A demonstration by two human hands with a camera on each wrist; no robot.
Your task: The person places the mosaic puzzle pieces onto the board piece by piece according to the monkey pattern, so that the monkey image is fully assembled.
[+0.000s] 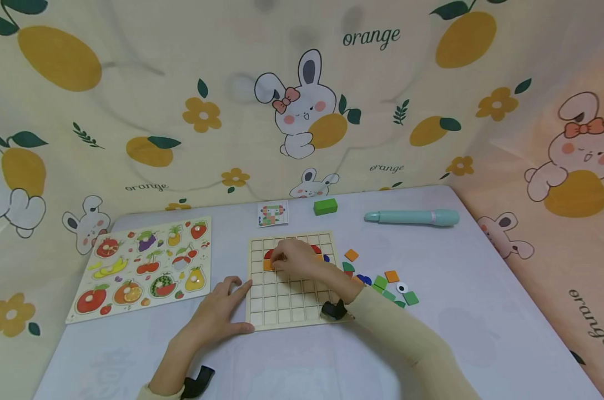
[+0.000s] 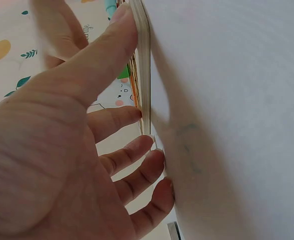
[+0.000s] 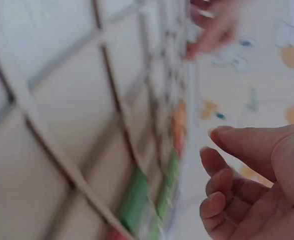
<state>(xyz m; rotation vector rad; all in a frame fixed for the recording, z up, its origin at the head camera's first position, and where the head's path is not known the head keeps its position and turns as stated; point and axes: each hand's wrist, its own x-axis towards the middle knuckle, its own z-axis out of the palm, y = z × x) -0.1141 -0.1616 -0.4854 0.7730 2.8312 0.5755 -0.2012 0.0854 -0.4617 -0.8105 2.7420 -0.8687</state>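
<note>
Cream sleeve (image 1: 412, 344) and black wrist mount (image 1: 334, 309) in the foreground, a person reaches the right hand (image 1: 298, 259) over a gridded board (image 1: 289, 318) on a white table (image 1: 482, 311). Its fingers are loosely bent, the thumb a little apart from them, with nothing seen between; the fingertips are at an orange tile (image 1: 267, 265) in the upper left of the grid, though whether they touch it cannot be told. A red tile (image 1: 268, 254) sits just above, and more colored tiles show past the hand. The left hand (image 1: 217, 312), fingers spread and gripping nothing, rests its thumb and index finger against the board's left edge. Loose pieces (image 1: 392, 276) in orange, green, blue and white lie to the right. Beyond the board are a pattern card (image 1: 273, 213), a green block (image 1: 325, 206) and a teal pen (image 1: 412, 218); a fruit puzzle (image 1: 154, 261) lies at left, before a rabbit-print cloth (image 1: 147, 100).
</note>
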